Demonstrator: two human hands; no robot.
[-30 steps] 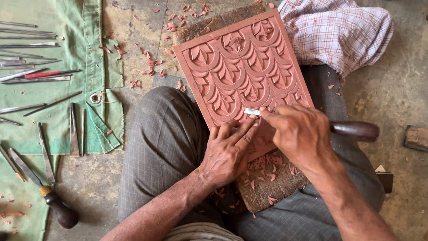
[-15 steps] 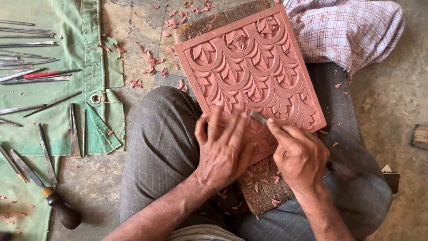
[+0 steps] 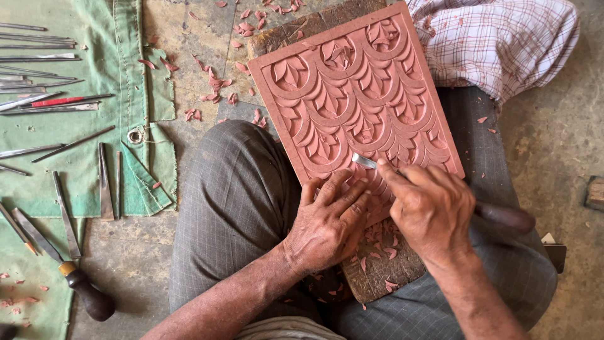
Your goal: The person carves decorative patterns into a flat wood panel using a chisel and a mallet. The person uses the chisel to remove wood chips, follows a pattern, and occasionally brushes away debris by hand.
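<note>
A reddish wooden panel carved with leaves and overlapping arches rests tilted on a rough wooden block across my lap. My right hand grips a carving chisel; its metal tip touches the panel's lower part and its dark wooden handle sticks out to the right. My left hand lies flat on the panel's near edge, fingers pointing toward the chisel tip.
A green cloth on the floor at left holds several metal chisels and a dark-handled tool. Reddish wood chips lie scattered on the concrete. A checked cloth lies at top right.
The panel has shifted slightly in view. My left hand slid down to the panel's near edge, and my right hand brought the chisel tip back onto the carving.
</note>
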